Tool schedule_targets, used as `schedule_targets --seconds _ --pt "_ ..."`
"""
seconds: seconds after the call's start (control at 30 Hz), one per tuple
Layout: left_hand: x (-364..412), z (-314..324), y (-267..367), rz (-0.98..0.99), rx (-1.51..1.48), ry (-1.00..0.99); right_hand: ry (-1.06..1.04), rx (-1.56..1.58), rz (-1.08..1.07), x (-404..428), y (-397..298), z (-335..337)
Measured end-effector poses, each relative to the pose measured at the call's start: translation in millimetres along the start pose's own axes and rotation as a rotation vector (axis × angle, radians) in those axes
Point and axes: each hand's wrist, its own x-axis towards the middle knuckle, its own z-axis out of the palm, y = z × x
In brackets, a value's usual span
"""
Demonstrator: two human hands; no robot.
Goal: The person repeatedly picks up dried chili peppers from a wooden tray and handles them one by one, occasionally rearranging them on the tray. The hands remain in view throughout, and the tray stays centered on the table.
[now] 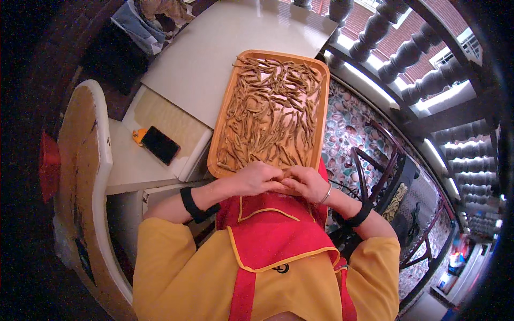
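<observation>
An orange rectangular tray (324,96) lies before me, its near edge at my lap. Many thin, brown, dried strips (257,116), of a kind I cannot name for certain, are spread over it. My left hand (259,178) and my right hand (307,182) meet over the tray's near rim, with fingertips together. Whether anything small is pinched between them cannot be made out. A red apron (281,240) with yellow trim covers my lap below the hands.
A black smartphone (161,145) lies left of the tray on a pale surface, beside a small orange object (139,136). A white tabletop (192,76) reaches behind the tray. A rounded board (82,160) stands at far left. Right are a baluster railing (405,60) and a folding metal frame (385,172).
</observation>
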Motion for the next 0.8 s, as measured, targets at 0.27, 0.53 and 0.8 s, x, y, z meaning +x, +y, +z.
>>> schedule_targets --seconds 0.27,0.53,0.8 --pt "0 -2 -6 -0.039 -0.066 -0.067 0.067 0.005 0.017 -1 -3 -3" --pt "0 -2 3 -0.092 -0.252 -0.024 0.05 -0.081 0.016 -1 1 0" --pt "-1 8 -1 -0.004 0.087 0.092 0.115 0.041 0.027 -1 0 2"
